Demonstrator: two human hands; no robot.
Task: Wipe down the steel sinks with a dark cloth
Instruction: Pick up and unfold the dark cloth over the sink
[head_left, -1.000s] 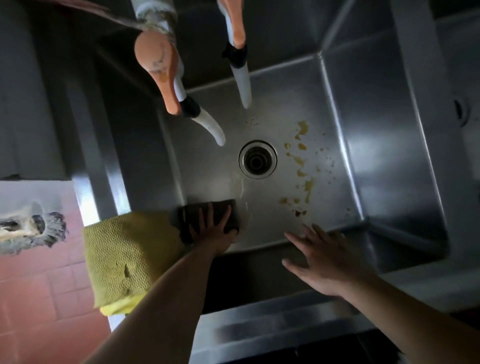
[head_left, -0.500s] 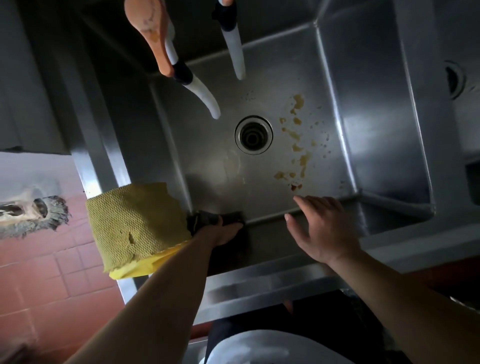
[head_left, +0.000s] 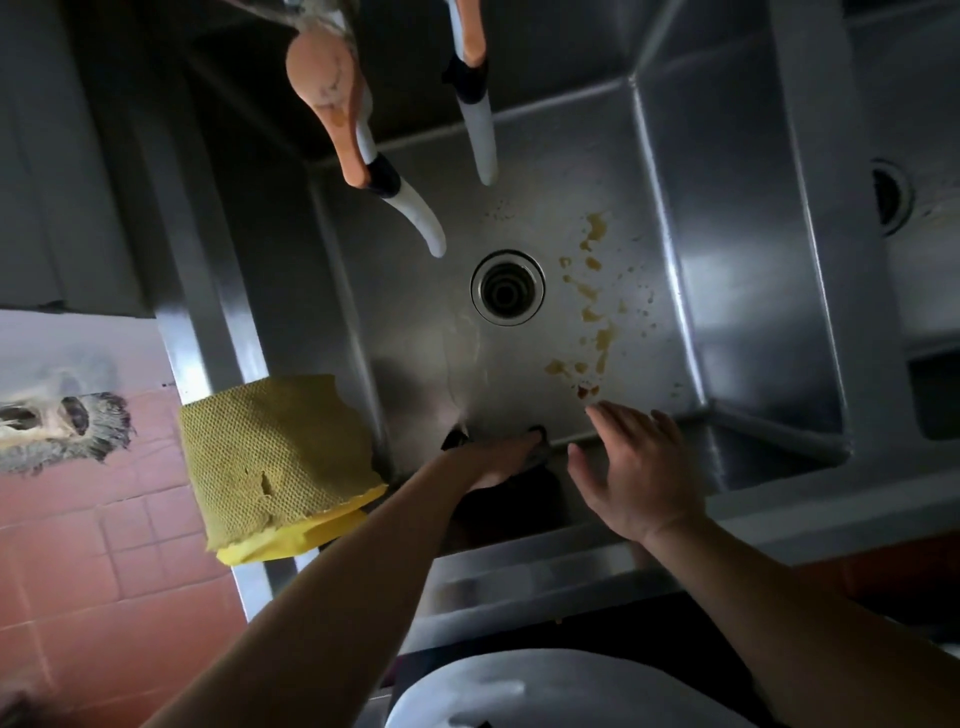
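Note:
I look down into a deep steel sink with a round drain in its floor. Yellow-brown stains lie right of the drain. My left hand presses a dark cloth against the near wall, where it meets the sink floor; the hand hides most of the cloth. My right hand hovers open beside it, fingers spread, just above the near edge of the floor.
A yellow mesh cloth hangs over the sink's left rim. Two orange-handled taps with white spouts hang over the basin. A second basin lies to the right. Red floor tiles show at the left.
My left hand has dragged the dark cloth from the sink floor back toward me onto the near wall. My right hand has stayed beside it, drifting slightly nearer.

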